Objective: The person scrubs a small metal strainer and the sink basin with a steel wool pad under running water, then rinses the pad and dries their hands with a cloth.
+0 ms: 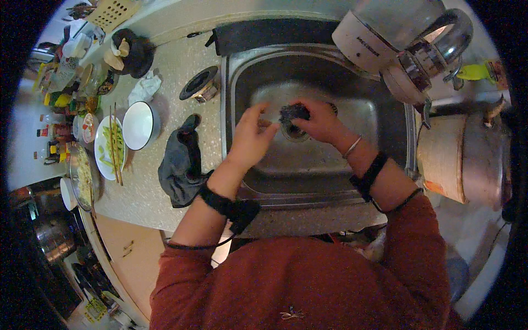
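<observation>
My right hand [319, 119] holds a dark, rough scouring pad [295, 112] above the basin of a stainless steel sink [317, 165]. The pad partly covers the round drain [293, 132]. To its left, my left hand [254, 134] hangs over the basin with fingers curled and apart, nothing seen between them. On the counter left of the sink stands a round metal-and-black strainer-like piece [200, 84]. A dark grey cloth [181, 165] lies crumpled nearer to me.
Left on the counter are a white bowl [138, 126], a plate of green vegetables [108, 152] with chopsticks [114, 144] across it, and white crumpled paper [144, 87]. A faucet [429, 53] rises at the sink's back right. A wooden board [443, 156] stands right of the sink.
</observation>
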A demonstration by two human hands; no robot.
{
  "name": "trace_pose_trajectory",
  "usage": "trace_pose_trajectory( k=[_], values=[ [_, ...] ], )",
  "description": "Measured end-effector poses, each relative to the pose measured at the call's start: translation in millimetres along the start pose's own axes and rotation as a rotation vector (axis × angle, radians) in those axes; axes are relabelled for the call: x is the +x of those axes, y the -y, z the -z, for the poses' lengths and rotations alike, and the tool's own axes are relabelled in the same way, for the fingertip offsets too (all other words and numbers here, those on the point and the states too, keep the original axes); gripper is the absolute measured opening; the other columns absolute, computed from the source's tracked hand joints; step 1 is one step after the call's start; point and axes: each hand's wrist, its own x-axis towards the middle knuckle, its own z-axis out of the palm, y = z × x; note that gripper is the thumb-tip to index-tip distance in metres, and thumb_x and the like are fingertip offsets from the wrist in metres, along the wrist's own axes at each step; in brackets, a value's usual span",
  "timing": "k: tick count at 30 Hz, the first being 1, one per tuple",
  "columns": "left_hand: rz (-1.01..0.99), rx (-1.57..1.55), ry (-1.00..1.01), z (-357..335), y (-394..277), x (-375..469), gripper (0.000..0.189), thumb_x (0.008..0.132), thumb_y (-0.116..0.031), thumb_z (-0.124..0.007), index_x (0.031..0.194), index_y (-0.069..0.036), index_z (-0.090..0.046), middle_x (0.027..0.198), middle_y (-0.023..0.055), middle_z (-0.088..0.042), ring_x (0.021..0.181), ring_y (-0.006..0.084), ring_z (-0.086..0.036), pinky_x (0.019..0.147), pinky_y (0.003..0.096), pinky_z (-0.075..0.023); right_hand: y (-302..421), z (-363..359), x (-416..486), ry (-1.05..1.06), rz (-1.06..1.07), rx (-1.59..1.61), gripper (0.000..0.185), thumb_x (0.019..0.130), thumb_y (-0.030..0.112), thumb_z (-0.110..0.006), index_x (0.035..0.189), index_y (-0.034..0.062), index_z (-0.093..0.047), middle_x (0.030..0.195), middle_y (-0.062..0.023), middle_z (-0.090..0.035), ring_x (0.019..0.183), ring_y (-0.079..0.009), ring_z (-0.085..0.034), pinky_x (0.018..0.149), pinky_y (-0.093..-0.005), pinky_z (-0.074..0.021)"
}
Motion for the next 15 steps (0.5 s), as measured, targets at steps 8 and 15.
trace_pose_trajectory(
  k=[8,15],
  values=[
    [-0.474,0.596,0.246,72,19,-33,0.015,0.080,-0.010,-0.066,0.093,-0.002,-0.063,0.101,0.0135,-0.062,0.094,0.0331,-0.060,0.087,0.0444,-0.0488,-82,-37,10,0.078,-0.096,-0.699,0.034,0.076,0.017,-0.069,0.109,0.0104,-0.064,0.103,-0.0164,-0.062,0.098,-0.0343,-0.062,0.080,-0.0427,-0.0533],
    [-0.483,0.756,0.363,73,44,-45,0.023,0.074,-0.014,-0.068,0.097,-0.011,-0.067,0.107,0.0085,-0.064,0.105,0.0291,-0.061,0.109,0.0480,-0.0350,-123,-86,10,0.182,0.081,-0.839,0.033,0.081,0.024,-0.067,0.111,0.0098,-0.063,0.116,-0.0201,-0.058,0.105,-0.0404,-0.060,0.080,-0.0483,-0.0560]
  ],
)
